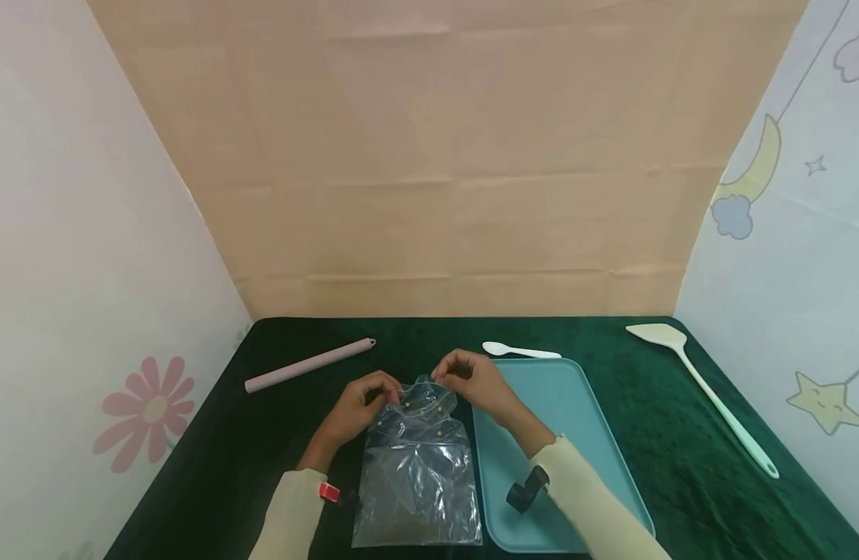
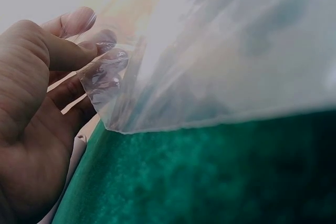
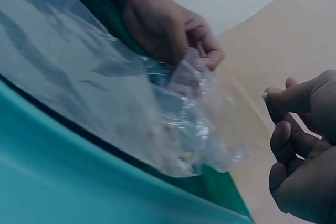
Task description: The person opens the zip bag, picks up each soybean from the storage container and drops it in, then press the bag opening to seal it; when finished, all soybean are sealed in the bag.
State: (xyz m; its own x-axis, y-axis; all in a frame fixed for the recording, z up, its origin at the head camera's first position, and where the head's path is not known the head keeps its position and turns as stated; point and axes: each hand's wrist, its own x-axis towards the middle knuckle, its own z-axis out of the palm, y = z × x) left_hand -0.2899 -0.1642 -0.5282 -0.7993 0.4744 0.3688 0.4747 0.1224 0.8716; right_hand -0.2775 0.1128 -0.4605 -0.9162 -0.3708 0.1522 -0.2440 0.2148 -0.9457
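A clear plastic bag (image 1: 417, 486) lies on the dark green cloth, its upper part crumpled. Several small yellowish bits (image 1: 440, 432) show near its top; their kind is too small to tell. My left hand (image 1: 362, 404) pinches the bag's upper left edge. In the left wrist view, the fingertips show through the clear film (image 2: 220, 72). Just above the bag's upper right side is my right hand (image 1: 475, 383), apart from the film in the right wrist view. There its thumb and forefinger pinch a tiny pale bit (image 3: 265, 96).
A light blue tray (image 1: 601, 467) stands right of the bag, under my right forearm. Behind it lies a small white spoon (image 1: 517, 351). A pink stick (image 1: 310, 365) is at the back left, and a long pale spatula (image 1: 709, 389) at the right.
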